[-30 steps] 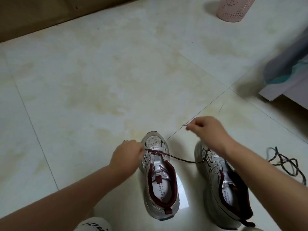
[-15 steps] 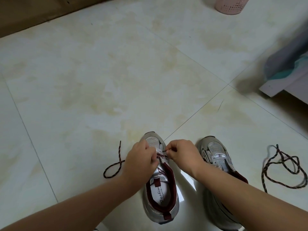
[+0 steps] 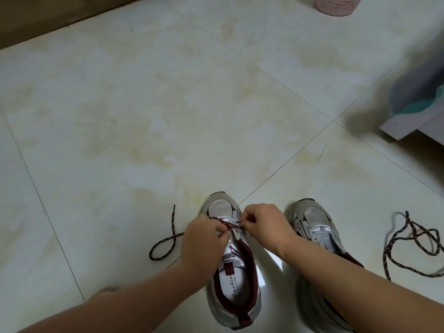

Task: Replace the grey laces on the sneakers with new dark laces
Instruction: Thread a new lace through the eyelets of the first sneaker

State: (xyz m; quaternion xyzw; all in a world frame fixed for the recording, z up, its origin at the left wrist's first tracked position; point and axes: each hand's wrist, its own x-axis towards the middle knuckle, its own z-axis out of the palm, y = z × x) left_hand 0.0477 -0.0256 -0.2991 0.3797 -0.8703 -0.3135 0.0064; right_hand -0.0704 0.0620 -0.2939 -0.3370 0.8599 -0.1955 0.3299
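Observation:
Two silver sneakers with maroon lining stand side by side on the tiled floor. Over the left sneaker point(image 3: 234, 280) both hands work a dark speckled lace point(image 3: 165, 241) that crosses its front eyelets. My left hand point(image 3: 204, 241) pinches the lace on the shoe's left side, and its free end loops out on the floor to the left. My right hand point(image 3: 260, 225) pinches the lace's tip at the shoe's right eyelets. The right sneaker point(image 3: 314, 227) has no lace and is partly hidden by my right forearm. A second dark lace point(image 3: 413, 243) lies tangled at the right.
A pink perforated bin point(image 3: 336, 4) stands at the top right. A white furniture edge with grey and teal cloth point(image 3: 413, 109) juts in at the right. A brown board point(image 3: 36, 18) runs along the top left.
My right hand came back from a raised, pulled-out position to the left sneaker's eyelets. The lace's left end dropped in a loop on the floor. The hands have hardly moved in the last half second.

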